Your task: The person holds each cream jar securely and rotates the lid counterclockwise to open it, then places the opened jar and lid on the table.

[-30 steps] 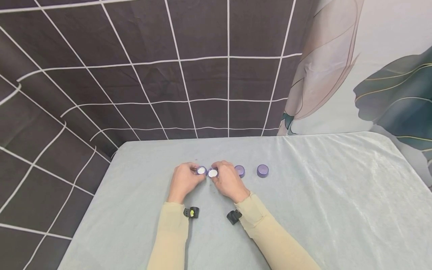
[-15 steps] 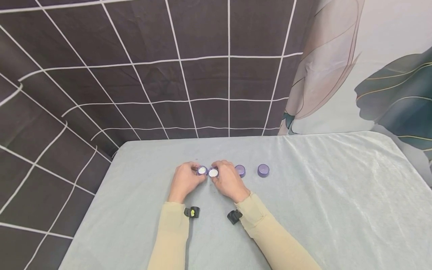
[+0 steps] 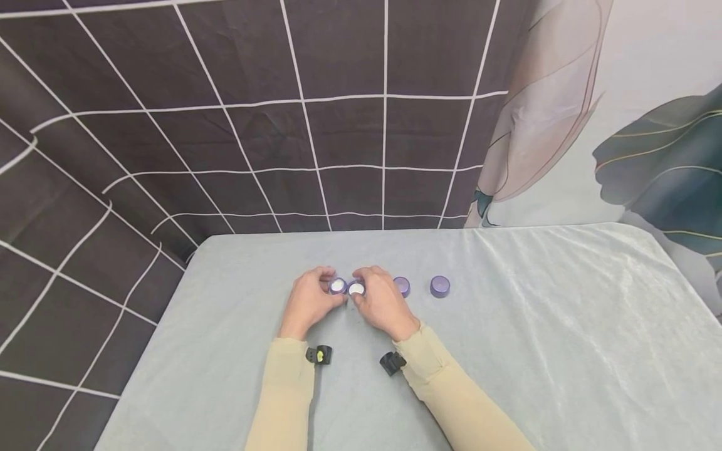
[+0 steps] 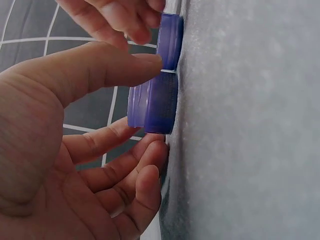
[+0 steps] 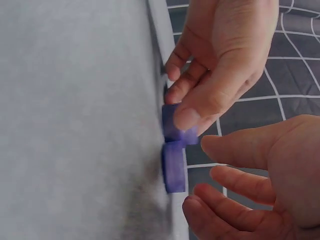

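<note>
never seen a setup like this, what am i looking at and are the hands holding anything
There's no robot, just a person's bare left hand and right hand. The wide picture looks down from the head; the others come from each wrist. On the pale cloth, the left hand curves around a purple jar; whether it's held is unclear. The right hand curves loosely around a shorter purple piece, perhaps a lid. To its right stand two purple cap-like pieces.
</note>
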